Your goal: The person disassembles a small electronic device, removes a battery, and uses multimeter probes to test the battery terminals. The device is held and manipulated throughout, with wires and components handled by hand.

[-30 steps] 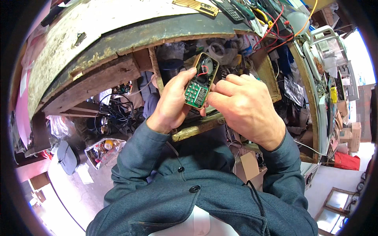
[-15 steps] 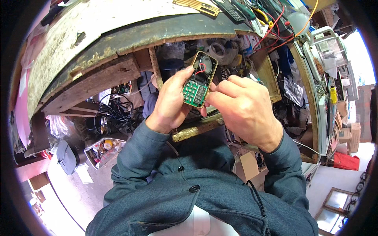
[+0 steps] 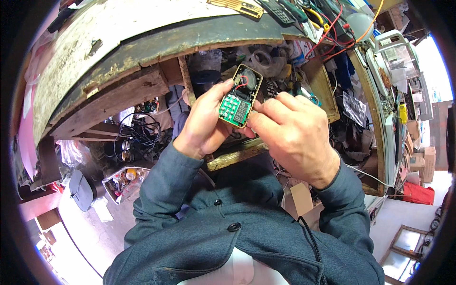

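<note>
An opened handheld electronic device (image 3: 236, 102) shows a green circuit board with small keypad contacts and a segment display. At its far end sit a dark oval speaker and a red wire inside a gold-coloured rim. My left hand (image 3: 205, 118) is closed around the device from the left and below, its thumb along the left edge. At the right edge near the display, my right hand (image 3: 293, 130) has thumb and fingers pinched together. Whatever lies between those fingertips, if anything, is hidden by the hand.
Beneath my hands is an open wooden drawer (image 3: 237, 154) full of jumbled parts. A worn workbench (image 3: 156, 50) curves across the far side, with a multimeter-like black device (image 3: 275, 10) and red leads (image 3: 332, 35). Tangled black cables (image 3: 137, 135) lie at left.
The device has tilted slightly and its board catches the light differently. My right hand has turned a little at the device's right edge; my left hand keeps its grip.
</note>
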`<action>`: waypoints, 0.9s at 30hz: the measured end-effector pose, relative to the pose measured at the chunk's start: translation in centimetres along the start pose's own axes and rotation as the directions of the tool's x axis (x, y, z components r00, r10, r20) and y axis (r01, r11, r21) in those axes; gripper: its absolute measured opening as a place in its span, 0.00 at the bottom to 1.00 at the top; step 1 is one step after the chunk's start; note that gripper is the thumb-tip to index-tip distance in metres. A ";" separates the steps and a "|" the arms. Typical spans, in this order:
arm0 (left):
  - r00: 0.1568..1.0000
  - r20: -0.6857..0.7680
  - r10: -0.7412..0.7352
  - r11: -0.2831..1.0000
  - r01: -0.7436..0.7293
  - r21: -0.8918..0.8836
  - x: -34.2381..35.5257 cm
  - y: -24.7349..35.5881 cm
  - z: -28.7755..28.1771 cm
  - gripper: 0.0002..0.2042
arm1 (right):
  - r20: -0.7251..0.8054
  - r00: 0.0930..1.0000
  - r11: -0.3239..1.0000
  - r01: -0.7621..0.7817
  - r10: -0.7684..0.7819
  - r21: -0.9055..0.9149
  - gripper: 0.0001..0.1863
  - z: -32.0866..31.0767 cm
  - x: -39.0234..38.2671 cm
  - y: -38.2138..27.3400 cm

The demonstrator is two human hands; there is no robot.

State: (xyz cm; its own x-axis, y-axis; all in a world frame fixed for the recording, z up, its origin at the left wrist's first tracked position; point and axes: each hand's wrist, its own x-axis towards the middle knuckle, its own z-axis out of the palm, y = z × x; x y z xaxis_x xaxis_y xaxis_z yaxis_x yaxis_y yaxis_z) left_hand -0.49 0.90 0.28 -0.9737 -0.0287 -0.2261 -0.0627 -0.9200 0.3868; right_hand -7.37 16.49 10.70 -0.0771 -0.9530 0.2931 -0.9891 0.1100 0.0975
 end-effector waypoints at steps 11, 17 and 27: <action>0.998 0.018 -0.060 0.998 0.060 -0.004 -0.1 0.2 -0.5 0.21 | 0.067 0.995 0.996 -0.078 0.075 0.044 0.06 -0.3 0.7 1.0; 0.999 0.042 -0.019 0.996 0.015 0.084 -0.3 -0.1 -0.2 0.17 | 0.205 0.978 0.999 0.038 -0.041 0.020 0.07 -1.6 1.3 1.3; 0.973 0.046 0.226 0.950 -0.231 0.210 0.2 -0.9 0.3 0.18 | 0.204 0.979 0.996 0.021 -0.003 -0.087 0.04 -1.6 1.6 0.0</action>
State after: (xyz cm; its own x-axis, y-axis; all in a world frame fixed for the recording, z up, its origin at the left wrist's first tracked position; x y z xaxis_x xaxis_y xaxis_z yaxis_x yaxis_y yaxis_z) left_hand -0.72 1.83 0.10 -0.9716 -0.2184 -0.0914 0.1194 -0.7854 0.6073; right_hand -7.33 15.46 12.73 -0.0982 -0.9908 0.0931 -0.9758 0.1142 0.1863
